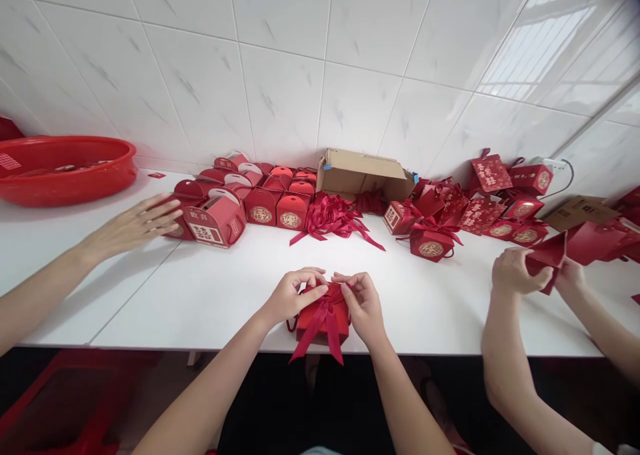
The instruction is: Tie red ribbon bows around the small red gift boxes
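A small red gift box [340, 323] sits near the table's front edge, between my two hands. On its top is a shiny red ribbon bow [327, 306], its two tails hanging down the side that faces me. My left hand [293, 296] pinches the bow's left loop between thumb and fingers. From the other side, my right hand [364, 303] has its fingers closed on the right loop. A dark cord handle [291, 325] sticks out at the box's left. Fingers partly cover the top of the box.
Red gift boxes [215, 218] stand in rows at back left, beside loose ribbons [336, 218] and a cardboard box [367, 162]. Bowed boxes [431, 242] sit right. A co-worker's hand [135, 222] reaches in left; another's hands [513, 272] hold red card. A red basin [113, 175] stands far left.
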A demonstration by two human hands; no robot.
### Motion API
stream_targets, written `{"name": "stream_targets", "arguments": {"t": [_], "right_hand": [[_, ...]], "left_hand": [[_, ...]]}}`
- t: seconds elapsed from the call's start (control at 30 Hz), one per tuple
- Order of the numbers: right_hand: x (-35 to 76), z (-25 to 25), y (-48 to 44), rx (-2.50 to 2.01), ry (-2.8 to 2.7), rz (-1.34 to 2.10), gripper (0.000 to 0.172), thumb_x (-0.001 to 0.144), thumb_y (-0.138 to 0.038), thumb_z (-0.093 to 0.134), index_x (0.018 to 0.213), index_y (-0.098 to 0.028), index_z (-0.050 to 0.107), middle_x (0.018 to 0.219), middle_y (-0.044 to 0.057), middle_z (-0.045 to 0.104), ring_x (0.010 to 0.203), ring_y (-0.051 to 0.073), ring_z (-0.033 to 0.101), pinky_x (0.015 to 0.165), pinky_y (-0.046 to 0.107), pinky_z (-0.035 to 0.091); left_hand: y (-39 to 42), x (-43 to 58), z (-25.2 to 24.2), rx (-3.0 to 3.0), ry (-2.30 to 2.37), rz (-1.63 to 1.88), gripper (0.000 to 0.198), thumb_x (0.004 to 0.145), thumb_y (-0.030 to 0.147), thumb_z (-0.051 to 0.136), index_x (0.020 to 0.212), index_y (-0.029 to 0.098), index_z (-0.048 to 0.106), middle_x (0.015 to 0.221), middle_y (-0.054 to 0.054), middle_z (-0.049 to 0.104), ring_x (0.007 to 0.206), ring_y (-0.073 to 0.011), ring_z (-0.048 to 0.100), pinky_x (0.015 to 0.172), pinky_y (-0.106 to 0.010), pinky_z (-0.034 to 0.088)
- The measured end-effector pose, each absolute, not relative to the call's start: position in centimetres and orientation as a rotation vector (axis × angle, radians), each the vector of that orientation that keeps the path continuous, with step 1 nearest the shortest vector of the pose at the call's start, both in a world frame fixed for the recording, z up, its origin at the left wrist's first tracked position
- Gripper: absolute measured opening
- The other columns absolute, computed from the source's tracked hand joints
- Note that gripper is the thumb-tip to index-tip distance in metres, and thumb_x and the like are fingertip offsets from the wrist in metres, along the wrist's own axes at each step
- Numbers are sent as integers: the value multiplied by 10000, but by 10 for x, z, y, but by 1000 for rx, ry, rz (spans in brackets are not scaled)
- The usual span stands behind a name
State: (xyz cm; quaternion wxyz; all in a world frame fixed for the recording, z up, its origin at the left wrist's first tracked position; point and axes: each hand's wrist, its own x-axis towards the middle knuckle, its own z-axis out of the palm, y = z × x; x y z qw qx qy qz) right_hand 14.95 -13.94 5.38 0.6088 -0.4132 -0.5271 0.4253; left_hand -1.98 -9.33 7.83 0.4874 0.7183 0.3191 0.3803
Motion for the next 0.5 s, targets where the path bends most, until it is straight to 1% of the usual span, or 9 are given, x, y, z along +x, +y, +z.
{"name": "stream_targets", "arguments": {"t": [0.07,0.13,0.23,0.33,0.4,0.5], "right_hand": [[150,52,-140,-974,-1168,970,149,865,-288,573,806,-223,453,905,60,690,1049,224,626,910,428,465],[150,50,-142,-998,-1144,953,152,840,-285,607,792,-216,480,864,56,686,997,226,646,894,430,476],[150,51,-145,-1000,-1148,921,128,833,-271,617,788,-213,512,860,52,687,982,218,651,951,456,440],[150,51,-148,-975,-1156,898,108,835,-250,617,783,-213,530,837,41,685,968,208,657,1003,476,397],[151,50,-149,-957,-1158,900,101,837,-239,616,782,-213,535,857,49,686,987,213,651,985,469,418],[152,47,-151,-924,-1154,896,95,836,-231,618,785,-212,540,892,63,682,1018,224,638,921,440,472]], "left_hand": [[-95,-22,78,1756,814,941,300,803,271,594,570,192,422,898,-76,680,1157,-246,527,969,-382,403],[-98,-24,78,1761,826,944,257,804,261,588,604,195,441,922,-75,676,1162,-243,520,972,-391,403],[-102,-24,80,1782,853,929,143,794,245,597,693,197,508,958,-73,663,1176,-239,505,972,-396,405],[-105,-22,82,1805,892,897,92,777,239,618,744,199,542,958,-65,652,1189,-236,487,968,-382,406],[-106,-21,83,1825,918,903,97,763,227,629,751,198,538,954,-56,640,1150,-230,509,947,-369,416],[-108,-19,84,1860,962,968,185,732,202,654,716,195,469,965,-40,607,991,-197,566,875,-334,443]]}}
